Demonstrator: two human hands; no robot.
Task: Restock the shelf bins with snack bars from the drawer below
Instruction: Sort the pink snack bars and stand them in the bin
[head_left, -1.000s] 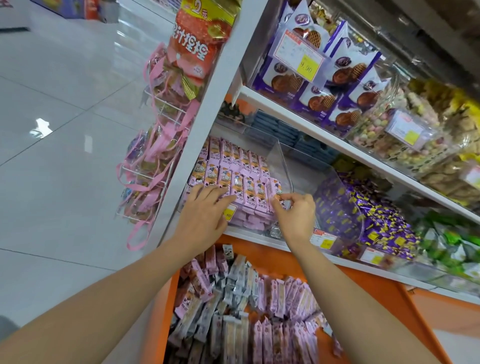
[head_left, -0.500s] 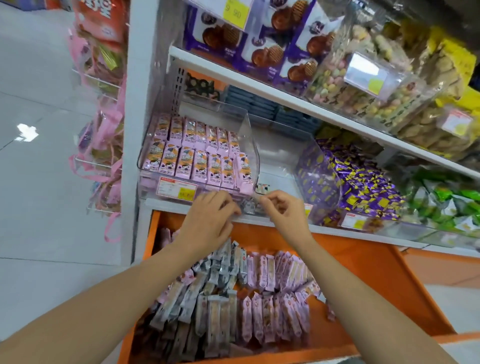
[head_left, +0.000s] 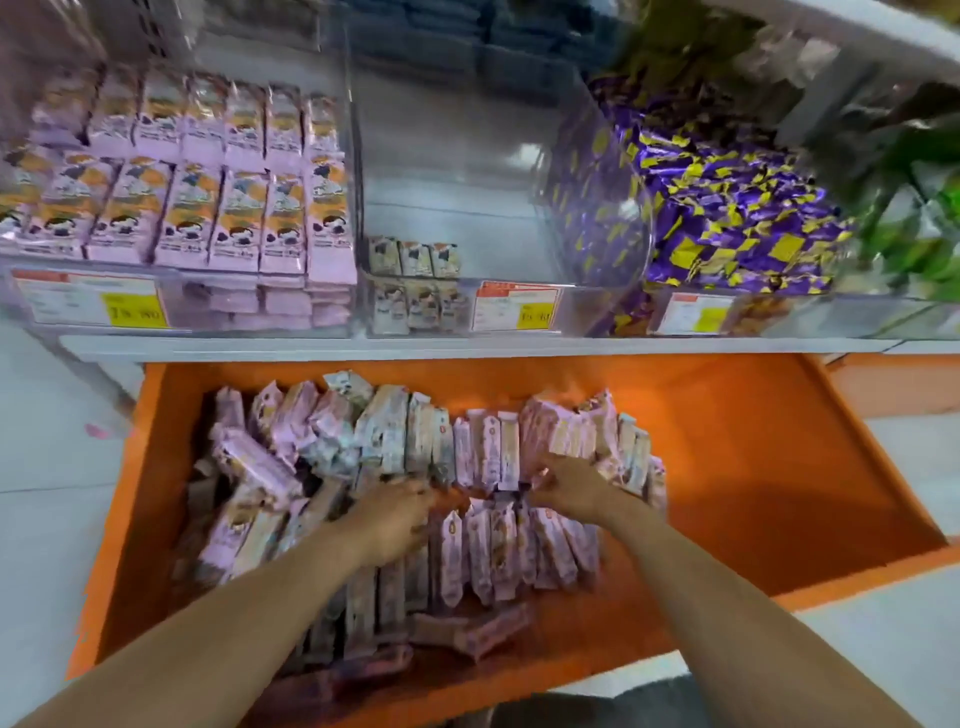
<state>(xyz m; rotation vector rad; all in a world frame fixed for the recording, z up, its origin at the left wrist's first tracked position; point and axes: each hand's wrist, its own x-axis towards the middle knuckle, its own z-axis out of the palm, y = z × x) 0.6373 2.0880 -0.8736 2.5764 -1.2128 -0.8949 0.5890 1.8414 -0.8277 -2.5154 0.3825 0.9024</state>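
Both hands are down in the orange drawer (head_left: 753, 467), which stands pulled out below the white shelf edge (head_left: 467, 345). The snack bars (head_left: 488, 457) lie in a loose heap across its left and middle part, pink wrappers mostly, with some paler ones toward the left. The right part of the drawer floor is bare orange.

My left hand (head_left: 395, 519) sits palm down on the heap near its middle, fingers pointing right into the gap between two rows of bars. It's smeared with blur, so I can't tell if it's gripping anything or just lying on top.

My right hand (head_left: 566, 488) is just beside it, fingers bent, tips bunched against the lower ends of the back row of pink bars. Whether it's actually pinching one, I can't tell either (blur again).

Up on the shelf, the left bin (head_left: 332, 156) is packed with pink bars in neat rows. The middle bin (head_left: 467, 218) has only a few pale bars in its front left corner and a price tag (head_left: 517, 312) on its front. Right of that is a bin of purple-and-yellow candies (head_left: 727, 218), then green packs (head_left: 924, 234) at the far edge.
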